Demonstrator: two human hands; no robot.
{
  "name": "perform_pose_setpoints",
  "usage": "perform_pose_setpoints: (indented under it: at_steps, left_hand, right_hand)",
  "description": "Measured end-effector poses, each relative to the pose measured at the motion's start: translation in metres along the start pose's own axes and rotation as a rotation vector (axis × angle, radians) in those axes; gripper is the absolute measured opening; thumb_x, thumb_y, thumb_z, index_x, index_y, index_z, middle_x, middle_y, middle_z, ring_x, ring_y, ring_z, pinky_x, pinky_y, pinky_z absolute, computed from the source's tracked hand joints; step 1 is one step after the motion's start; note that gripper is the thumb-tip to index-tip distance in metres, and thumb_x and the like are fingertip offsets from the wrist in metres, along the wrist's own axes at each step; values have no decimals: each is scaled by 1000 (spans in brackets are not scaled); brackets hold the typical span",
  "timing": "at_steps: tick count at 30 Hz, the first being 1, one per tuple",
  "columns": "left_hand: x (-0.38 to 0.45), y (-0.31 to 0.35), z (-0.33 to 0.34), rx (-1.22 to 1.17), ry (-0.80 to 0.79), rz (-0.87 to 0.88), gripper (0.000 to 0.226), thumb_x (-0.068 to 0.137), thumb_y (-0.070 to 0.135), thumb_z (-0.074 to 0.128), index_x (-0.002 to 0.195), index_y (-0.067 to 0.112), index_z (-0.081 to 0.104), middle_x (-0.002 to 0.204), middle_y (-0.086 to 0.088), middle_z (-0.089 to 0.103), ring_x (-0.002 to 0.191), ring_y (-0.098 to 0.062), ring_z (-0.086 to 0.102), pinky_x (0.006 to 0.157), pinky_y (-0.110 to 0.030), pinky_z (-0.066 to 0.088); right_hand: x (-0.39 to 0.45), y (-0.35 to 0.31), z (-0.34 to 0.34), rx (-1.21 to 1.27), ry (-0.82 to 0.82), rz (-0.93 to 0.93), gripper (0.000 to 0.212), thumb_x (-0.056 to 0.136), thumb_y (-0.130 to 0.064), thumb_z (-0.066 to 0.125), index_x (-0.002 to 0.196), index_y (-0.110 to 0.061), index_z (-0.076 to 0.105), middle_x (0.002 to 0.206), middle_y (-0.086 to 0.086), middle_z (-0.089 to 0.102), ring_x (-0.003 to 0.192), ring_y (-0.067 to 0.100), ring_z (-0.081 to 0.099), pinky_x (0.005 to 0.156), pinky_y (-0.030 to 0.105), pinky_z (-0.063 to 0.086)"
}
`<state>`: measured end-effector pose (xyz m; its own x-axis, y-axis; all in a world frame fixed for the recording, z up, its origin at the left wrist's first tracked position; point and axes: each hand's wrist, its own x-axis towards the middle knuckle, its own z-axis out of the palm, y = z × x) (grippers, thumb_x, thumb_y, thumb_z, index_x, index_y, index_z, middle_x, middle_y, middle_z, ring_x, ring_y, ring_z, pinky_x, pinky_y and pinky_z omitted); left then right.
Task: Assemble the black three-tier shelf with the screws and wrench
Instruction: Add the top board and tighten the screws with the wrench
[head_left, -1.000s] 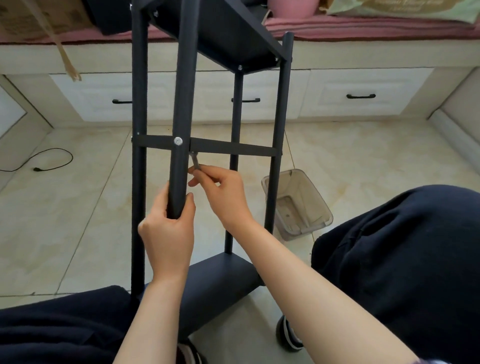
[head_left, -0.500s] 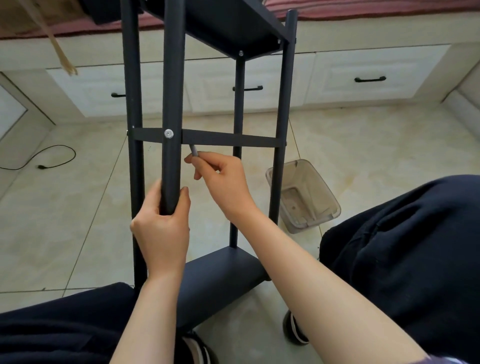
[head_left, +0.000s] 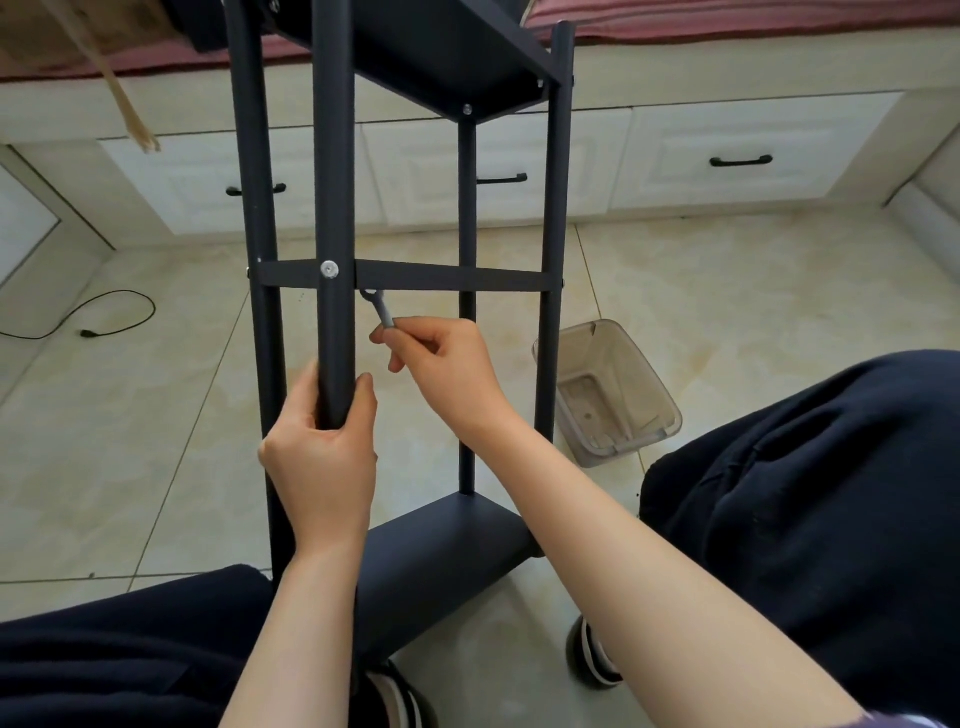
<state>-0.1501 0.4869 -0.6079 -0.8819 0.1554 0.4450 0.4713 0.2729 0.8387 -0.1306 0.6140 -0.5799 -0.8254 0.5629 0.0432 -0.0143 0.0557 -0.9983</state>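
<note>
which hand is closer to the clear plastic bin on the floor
Right. The right hand, pinching the wrench, is left of the plastic bin; the left hand, gripping the front post, is farther left still.

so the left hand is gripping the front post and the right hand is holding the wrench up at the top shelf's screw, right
Not quite. The head view shows the right hand holding the wrench with its ring end just under the crossbar, beside the front post, not at the top shelf. The left hand does grip the front post.
</note>
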Motion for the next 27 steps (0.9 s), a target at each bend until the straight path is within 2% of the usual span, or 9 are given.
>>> perform_pose_setpoints:
  at_steps: [3,7,9,12,14,17,22,27]
  left_hand:
    - [1,0,1,5,-2,2,20,94,30,66,107,15,68,62,6,55,52,-19,58,52,-13,41]
    - [0,0,1,-5,3,-19,17,93,29,67,105,18,68,59,7,53,50,-20,57,50,-15,41]
    - [0,0,1,-10,3,-21,14,93,30,67,102,20,68,58,5,52,50,-21,56,50,-16,42]
    - [1,0,1,-3,-1,-6,10,93,31,67,98,22,66,59,0,52,51,-22,56,51,-18,42]
    - [1,0,1,-1,-3,3,12,93,31,66,98,19,66,60,2,53,52,-22,57,51,-16,42]
    - [1,-1,2,2,-4,-1,14,94,30,67,102,19,68,61,3,54,53,-23,58,51,-21,44]
    - [1,-2,1,-2,-3,-5,18,94,31,66,102,15,67,61,7,53,52,-20,58,51,-18,43]
    - [0,0,1,-4,-6,-2,20,94,32,67,106,16,68,62,6,55,52,-19,59,51,-16,43]
  right_hand:
    - [-1,-1,1,-25,-17,10,22,99,-17,56,97,-8,76,87,10,72,94,19,66,72,9,46]
    - [-1,-3,2,-49,-22,-39,21,98,-15,57,100,-8,76,71,-1,64,83,18,64,68,10,47]
    - [-1,-4,3,-78,-16,-68,21,98,-13,57,101,-7,76,67,-7,60,73,11,60,67,10,46]
    - [-3,-4,3,-123,14,-90,21,98,-13,56,105,-5,75,68,-16,58,69,4,57,66,6,44]
    - [-3,-6,2,-131,15,-85,22,98,-14,56,105,-6,76,68,-15,59,69,4,57,67,8,45]
    - [-2,-8,1,-154,-6,-66,22,99,-16,56,105,-9,76,69,-10,61,72,5,60,69,9,46]
    - [-2,-8,1,-210,4,-78,22,99,-16,56,105,-9,76,69,-13,59,70,4,59,64,4,42]
    - [-2,-8,0,-259,47,-136,22,98,-14,56,105,-7,76,73,-9,60,71,11,58,63,7,42]
